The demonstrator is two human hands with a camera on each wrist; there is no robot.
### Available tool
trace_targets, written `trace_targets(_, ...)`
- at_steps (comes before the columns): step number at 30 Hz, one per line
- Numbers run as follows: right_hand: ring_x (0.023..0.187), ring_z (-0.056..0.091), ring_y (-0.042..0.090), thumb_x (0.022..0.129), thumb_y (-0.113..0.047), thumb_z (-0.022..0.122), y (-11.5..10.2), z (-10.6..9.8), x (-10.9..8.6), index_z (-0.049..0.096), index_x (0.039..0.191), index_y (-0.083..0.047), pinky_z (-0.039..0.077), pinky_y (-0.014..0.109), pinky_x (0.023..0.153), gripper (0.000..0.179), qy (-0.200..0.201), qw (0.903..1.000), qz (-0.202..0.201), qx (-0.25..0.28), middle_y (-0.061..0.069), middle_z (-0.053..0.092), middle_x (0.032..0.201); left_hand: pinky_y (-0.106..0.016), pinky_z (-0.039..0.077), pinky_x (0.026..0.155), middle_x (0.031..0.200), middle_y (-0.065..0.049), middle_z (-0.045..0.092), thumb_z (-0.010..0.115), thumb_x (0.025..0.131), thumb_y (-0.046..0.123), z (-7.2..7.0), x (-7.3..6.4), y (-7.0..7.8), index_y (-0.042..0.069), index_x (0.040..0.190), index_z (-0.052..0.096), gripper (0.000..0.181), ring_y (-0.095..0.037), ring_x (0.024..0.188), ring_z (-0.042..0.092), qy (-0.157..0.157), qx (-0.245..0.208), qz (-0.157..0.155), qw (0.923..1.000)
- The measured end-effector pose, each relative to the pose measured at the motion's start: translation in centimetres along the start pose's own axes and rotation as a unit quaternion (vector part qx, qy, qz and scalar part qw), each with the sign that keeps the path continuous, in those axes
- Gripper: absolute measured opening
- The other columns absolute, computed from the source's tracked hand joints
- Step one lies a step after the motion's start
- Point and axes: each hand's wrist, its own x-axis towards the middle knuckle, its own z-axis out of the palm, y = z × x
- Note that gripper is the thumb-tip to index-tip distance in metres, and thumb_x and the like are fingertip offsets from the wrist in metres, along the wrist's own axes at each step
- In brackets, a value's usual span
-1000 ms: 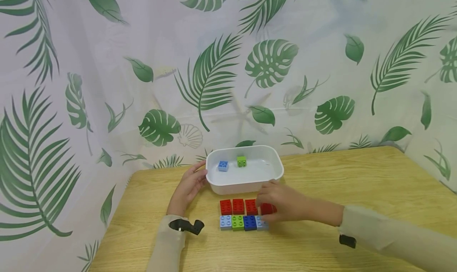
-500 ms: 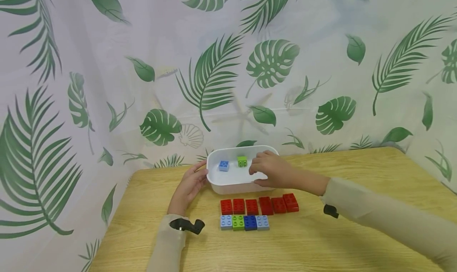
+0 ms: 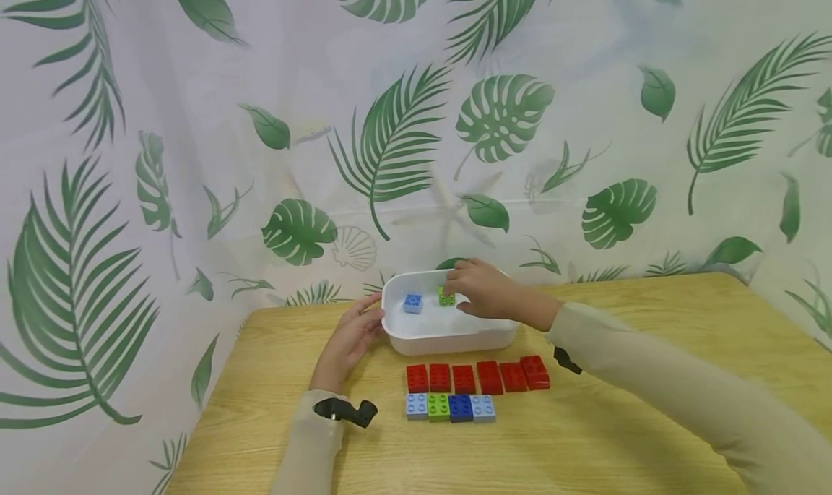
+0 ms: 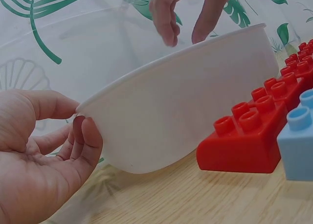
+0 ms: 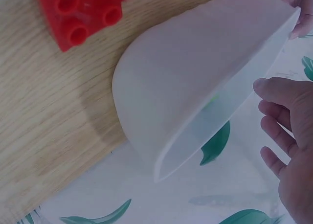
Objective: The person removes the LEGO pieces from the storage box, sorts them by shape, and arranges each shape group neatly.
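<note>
A white plastic tub (image 3: 425, 345) stands at the back of the table. It contains a light blue toy brick (image 3: 412, 303) and a lime green toy brick (image 3: 445, 297). My left hand (image 3: 354, 336) holds the tub's left end; in the left wrist view the thumb (image 4: 56, 105) is at the rim and the curled fingers lie against the outer wall. My right hand (image 3: 484, 290) reaches over the tub from the right, fingertips close above the green brick. In the right wrist view its thumb and fingers (image 5: 276, 131) are spread, with nothing between them.
In front of the tub runs a row of several red bricks (image 3: 463, 379). Nearer me, a second row has light blue bricks (image 3: 417, 406) at both ends, a lime green brick (image 3: 438, 407) and a dark blue brick (image 3: 461, 408). Behind the wooden table (image 3: 624, 423) hangs a leaf-print curtain (image 3: 416, 105).
My right hand has moved from the red bricks up over the tub, then left to above the green brick. My left hand stays at the tub's left end.
</note>
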Motion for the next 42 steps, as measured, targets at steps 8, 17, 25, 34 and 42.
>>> trace_targets(8, 0.098, 0.062, 0.024, 0.082, -0.007, 0.083, 0.7, 1.8, 1.5, 0.077, 0.107, -0.011, 0.053, 0.041, 0.088, 0.026, -0.007, 0.9999, 0.003, 0.010, 0.005, 0.075, 0.108, -0.025, 0.050, 0.084, 0.136, -0.018, 0.055, 0.054, 0.101, 0.003, -0.1, 0.0, 0.0, 0.004, 0.152, 0.042, 0.053, -0.012, 0.097, 0.062, -0.008, 0.014, 0.003, 0.9999)
trace_targets(17, 0.104, 0.062, 0.027, 0.082, -0.003, 0.080, 1.2, 3.2, 2.9, 0.077, 0.114, -0.009, 0.052, 0.045, 0.093, 0.032, -0.047, 0.9982, 0.030, 0.019, 0.007, 0.075, 0.115, -0.023, 0.052, 0.081, 0.138, -0.020, 0.055, 0.054, 0.100, 0.003, -0.1, -0.1, 0.1, 0.002, 0.152, 0.041, 0.053, -0.013, 0.099, 0.062, -0.006, 0.007, 0.007, 0.9999)
trace_targets(25, 0.107, 0.061, 0.027, 0.082, -0.004, 0.082, 1.9, 4.3, 3.6, 0.076, 0.118, -0.011, 0.053, 0.046, 0.095, 0.037, -0.086, 0.9940, 0.065, 0.018, 0.006, 0.073, 0.120, -0.024, 0.051, 0.084, 0.143, -0.020, 0.052, 0.055, 0.101, 0.004, 0.0, -0.2, 0.2, 0.005, 0.153, 0.042, 0.053, -0.013, 0.102, 0.061, 0.001, 0.015, -0.001, 0.9999)
trace_targets(34, 0.108, 0.062, 0.027, 0.081, 0.000, 0.081, 2.3, 4.5, 3.5, 0.076, 0.119, -0.010, 0.052, 0.049, 0.099, 0.039, -0.094, 0.9926, 0.074, 0.023, 0.007, 0.073, 0.121, -0.024, 0.051, 0.086, 0.145, -0.018, 0.052, 0.056, 0.101, 0.005, 0.0, -0.3, 0.2, 0.007, 0.152, 0.044, 0.053, -0.016, 0.106, 0.060, 0.001, 0.013, -0.002, 0.9999)
trace_targets(42, 0.111, 0.063, 0.028, 0.082, 0.005, 0.077, 2.5, 4.3, 3.2, 0.075, 0.120, -0.010, 0.052, 0.048, 0.101, 0.041, -0.097, 0.9918, 0.082, 0.017, 0.007, 0.072, 0.124, -0.023, 0.051, 0.085, 0.146, -0.022, 0.050, 0.054, 0.102, 0.004, -0.2, 0.0, 0.1, 0.004, 0.153, 0.041, 0.053, -0.014, 0.105, 0.060, -0.008, 0.015, 0.003, 0.9999)
